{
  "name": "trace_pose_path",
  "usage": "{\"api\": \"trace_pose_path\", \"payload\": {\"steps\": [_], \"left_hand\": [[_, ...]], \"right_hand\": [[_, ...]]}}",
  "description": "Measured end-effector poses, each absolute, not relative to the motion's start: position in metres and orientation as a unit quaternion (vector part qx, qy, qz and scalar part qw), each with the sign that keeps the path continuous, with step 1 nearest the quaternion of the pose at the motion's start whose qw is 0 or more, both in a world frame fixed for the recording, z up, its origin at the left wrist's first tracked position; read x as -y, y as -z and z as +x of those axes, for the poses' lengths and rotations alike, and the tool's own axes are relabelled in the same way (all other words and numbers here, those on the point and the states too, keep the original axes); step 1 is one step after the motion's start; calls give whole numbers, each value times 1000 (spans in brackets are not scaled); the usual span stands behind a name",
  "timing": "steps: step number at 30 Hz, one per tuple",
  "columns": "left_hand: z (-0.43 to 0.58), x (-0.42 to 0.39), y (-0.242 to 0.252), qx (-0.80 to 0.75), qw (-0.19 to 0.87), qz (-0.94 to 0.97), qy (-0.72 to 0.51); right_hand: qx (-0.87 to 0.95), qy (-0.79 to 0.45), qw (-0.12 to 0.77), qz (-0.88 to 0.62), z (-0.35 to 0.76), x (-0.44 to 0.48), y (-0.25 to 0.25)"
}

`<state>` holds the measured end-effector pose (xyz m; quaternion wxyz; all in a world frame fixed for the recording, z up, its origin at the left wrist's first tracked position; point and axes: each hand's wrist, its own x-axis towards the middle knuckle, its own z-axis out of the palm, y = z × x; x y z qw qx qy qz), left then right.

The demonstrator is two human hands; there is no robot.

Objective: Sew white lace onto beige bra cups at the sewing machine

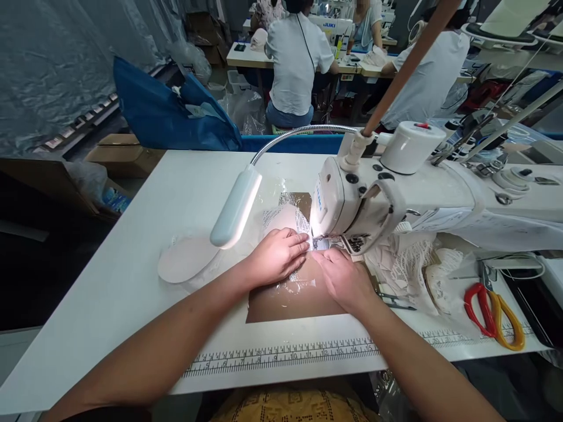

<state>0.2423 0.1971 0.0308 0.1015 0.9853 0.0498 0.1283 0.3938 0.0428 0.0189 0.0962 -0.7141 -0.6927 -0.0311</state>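
Observation:
A pale piece of lace fabric (285, 218) lies under the needle area of a white sewing machine (334, 199). My left hand (281, 255) rests flat on the near part of this fabric, fingers stretched toward the presser foot (323, 242). Just right of it, my right hand (343, 275) has its fingers bent, with thumb and forefinger closed at the fabric's edge beside the foot; the exact grip is partly hidden. Beneath both hands is a brown sheet (285, 305) with clear, shiny film over it.
A lamp (237, 205) hangs left of the needle. Pale oval pieces (187, 259) lie on the left of the table (145, 234). To the right are lace scraps (409, 264), tweezers (398, 302) and red-and-yellow scissors (495, 313). A printed ruler (281, 356) runs along the front edge.

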Motion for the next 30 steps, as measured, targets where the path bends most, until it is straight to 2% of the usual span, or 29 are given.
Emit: {"api": "trace_pose_path", "payload": {"steps": [14,22,27,30], "left_hand": [[239,-203,-25,-174,83,972,-136],[234,-213,-20,-261,77,955,-118],[218,-215,-48,-277,96,950,-110],[178,-225,-71,-361,94,918,-133]], "right_hand": [[701,21,174,-692,399,-38,-19],[712,12,183,-677,404,-36,-10],[719,1,181,-671,407,-36,-8],[724,7,188,-663,408,-35,-9]]}}
